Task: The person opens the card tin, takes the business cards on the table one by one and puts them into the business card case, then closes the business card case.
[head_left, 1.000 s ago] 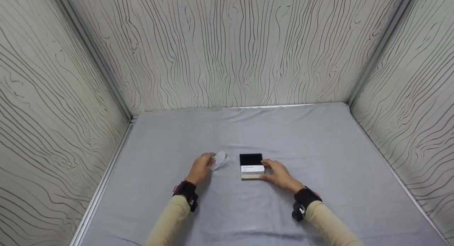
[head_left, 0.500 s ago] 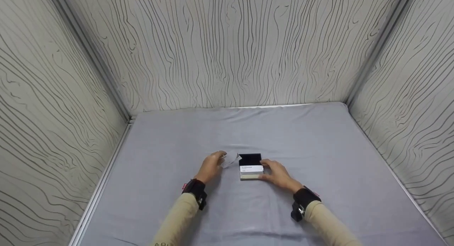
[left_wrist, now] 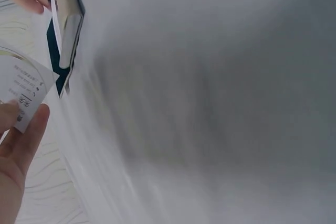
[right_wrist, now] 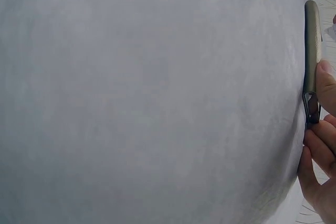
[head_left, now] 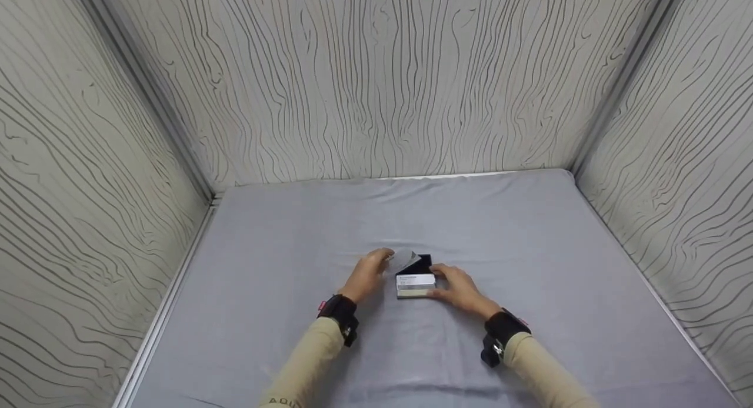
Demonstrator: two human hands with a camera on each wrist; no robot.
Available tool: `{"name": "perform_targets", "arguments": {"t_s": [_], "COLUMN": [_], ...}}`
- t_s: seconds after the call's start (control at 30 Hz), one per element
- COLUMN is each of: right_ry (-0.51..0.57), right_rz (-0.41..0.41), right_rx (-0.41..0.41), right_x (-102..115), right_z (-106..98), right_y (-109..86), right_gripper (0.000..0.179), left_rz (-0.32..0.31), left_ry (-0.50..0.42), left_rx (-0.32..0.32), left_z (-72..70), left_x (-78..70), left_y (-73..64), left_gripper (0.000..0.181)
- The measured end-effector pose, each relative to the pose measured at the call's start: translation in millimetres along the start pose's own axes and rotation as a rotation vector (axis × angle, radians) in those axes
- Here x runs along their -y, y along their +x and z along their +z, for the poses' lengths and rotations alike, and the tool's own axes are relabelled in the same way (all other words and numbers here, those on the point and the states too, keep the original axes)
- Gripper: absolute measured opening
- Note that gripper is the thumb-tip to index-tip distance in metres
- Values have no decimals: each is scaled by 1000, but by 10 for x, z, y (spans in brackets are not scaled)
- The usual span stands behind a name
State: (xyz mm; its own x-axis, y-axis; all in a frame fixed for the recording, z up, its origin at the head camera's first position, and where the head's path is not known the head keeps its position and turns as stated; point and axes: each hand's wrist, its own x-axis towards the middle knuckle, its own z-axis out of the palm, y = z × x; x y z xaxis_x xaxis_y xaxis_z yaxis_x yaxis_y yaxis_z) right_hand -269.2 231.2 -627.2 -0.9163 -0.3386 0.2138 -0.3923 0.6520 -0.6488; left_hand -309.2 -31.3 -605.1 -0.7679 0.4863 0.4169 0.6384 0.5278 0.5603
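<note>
A business card case (head_left: pixel 415 293) lies unfolded on the cloth, its black inside (head_left: pixel 426 263) facing up at the back. White printed cards (head_left: pixel 415 280) fill its front part. My right hand (head_left: pixel 462 288) grips the case's right side; in the right wrist view, the thumb (right_wrist: pixel 326 80) lies on the tan cover and the fingers are at its far edge. Between thumb and fingers, my left hand (head_left: pixel 366 277) pinches white business cards (left_wrist: pixel 22 85), bowed, with printed text. Their far corner overlaps the case's black inside in the head view.
Grey cloth (head_left: pixel 294 231) with slight wrinkles covers the table. Wood-grain patterned panels (head_left: pixel 376 90) stand at the back and both sides, with a metal rail (head_left: pixel 170 302) along the left edge.
My left hand has moved right with the business cards, from beside the case to over its black inside. The right hand keeps its grip on the case, which stays in place.
</note>
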Motion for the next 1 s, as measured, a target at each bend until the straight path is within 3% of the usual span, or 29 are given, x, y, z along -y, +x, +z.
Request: {"name": "perform_targets", "arguments": {"t_s": [0.47,0.83,1.0], "right_ry": [-3,-15,2], "right_rz": [-12,-3,-13], "right_rx": [5,0,-6], "right_x": [4,3,11], "right_z": [-1,-1,2], "right_y": [-7,3,5], "right_gripper": [56,57,58], "left_rz": [-22,-49,-28], "left_ry": [1,71,124], "left_rx": [80,120,145], "left_z": [103,126,151], "left_x": [-153,-193,-208], "left_y": [79,80,82], "left_gripper": [28,32,33]}}
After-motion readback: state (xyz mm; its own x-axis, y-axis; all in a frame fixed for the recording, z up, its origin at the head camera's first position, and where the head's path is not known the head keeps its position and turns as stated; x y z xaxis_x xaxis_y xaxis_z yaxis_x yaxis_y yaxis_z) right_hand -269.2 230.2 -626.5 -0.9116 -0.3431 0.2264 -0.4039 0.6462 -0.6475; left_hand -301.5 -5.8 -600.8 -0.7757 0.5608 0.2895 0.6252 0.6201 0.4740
